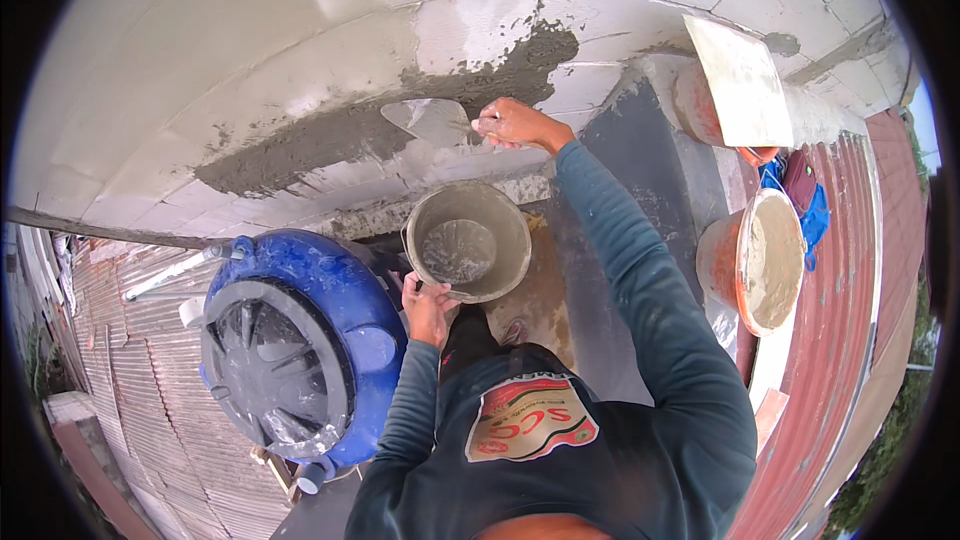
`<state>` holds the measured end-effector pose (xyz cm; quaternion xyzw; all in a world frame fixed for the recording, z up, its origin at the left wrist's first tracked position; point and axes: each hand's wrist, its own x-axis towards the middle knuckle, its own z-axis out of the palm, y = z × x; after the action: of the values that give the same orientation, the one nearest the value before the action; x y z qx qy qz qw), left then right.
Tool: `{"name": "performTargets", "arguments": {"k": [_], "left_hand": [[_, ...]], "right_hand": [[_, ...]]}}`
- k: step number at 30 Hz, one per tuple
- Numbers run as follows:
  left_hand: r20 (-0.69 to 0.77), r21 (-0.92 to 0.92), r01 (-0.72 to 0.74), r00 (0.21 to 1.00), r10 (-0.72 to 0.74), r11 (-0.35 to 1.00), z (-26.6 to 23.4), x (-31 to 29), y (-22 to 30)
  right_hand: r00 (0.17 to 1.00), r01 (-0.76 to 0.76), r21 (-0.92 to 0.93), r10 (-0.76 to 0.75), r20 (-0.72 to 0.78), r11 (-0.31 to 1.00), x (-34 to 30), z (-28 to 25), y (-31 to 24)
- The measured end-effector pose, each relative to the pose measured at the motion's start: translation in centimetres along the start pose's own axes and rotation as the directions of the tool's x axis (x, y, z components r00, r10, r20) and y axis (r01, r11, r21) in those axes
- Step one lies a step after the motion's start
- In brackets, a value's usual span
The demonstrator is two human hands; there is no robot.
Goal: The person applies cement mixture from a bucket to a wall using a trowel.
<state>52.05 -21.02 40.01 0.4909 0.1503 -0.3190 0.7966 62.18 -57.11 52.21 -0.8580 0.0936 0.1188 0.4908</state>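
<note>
A person in a dark long-sleeved top works at a white block wall (pixel 250 60), seen from above. The right hand (pixel 512 124) is clamped round the handle of a trowel (pixel 432 120), whose grey-smeared blade lies flat against the wall, pointing to the person's left, on a long dark band of wet mortar (pixel 330 135) that runs along a joint between the blocks. The left hand (pixel 427 306) is closed on the near rim of a small grey bucket (pixel 468 242), held just below the trowel and close to the wall; wet mortar sits in its bottom. Just to the left of that hand stands a large blue plastic tank (pixel 300 340) with a black ribbed lid, a white pipe (pixel 175 270) beside it. To the right, well apart from both hands, an orange bucket (pixel 752 258) with pale mix inside rests near a flat board (pixel 742 80) leaning on the wall top. Corrugated roofing (pixel 130 370) lies lower left, red roofing (pixel 850 320) on the right
</note>
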Motion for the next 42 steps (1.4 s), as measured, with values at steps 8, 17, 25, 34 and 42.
{"name": "performTargets", "arguments": {"k": [8,17,25,34,42], "left_hand": [[0.051,0.007,0.070,0.996,-0.070,0.998,2.1,4.3,2.8],[0.101,0.058,0.108,0.988,-0.113,0.992,3.9,8.8,4.1],[0.123,0.068,0.118,0.984,-0.125,0.991,5.0,10.3,4.7],[0.125,0.086,0.105,0.985,-0.115,0.991,4.6,11.0,4.7],[0.104,0.065,0.108,0.988,-0.114,0.992,4.9,11.0,5.3]], "right_hand": [[0.996,-0.083,0.042,0.082,0.028,0.996,-2.3,-6.0,-1.3],[0.991,-0.132,-0.105,0.135,0.021,0.986,-4.1,-7.1,-0.3],[0.992,-0.123,-0.147,0.125,0.006,0.981,-2.8,-8.2,0.2],[0.996,-0.055,-0.132,0.046,-0.073,0.990,-4.9,-8.3,-2.6],[1.000,-0.022,-0.269,0.017,-0.024,0.963,-2.6,-3.4,3.2]]}}
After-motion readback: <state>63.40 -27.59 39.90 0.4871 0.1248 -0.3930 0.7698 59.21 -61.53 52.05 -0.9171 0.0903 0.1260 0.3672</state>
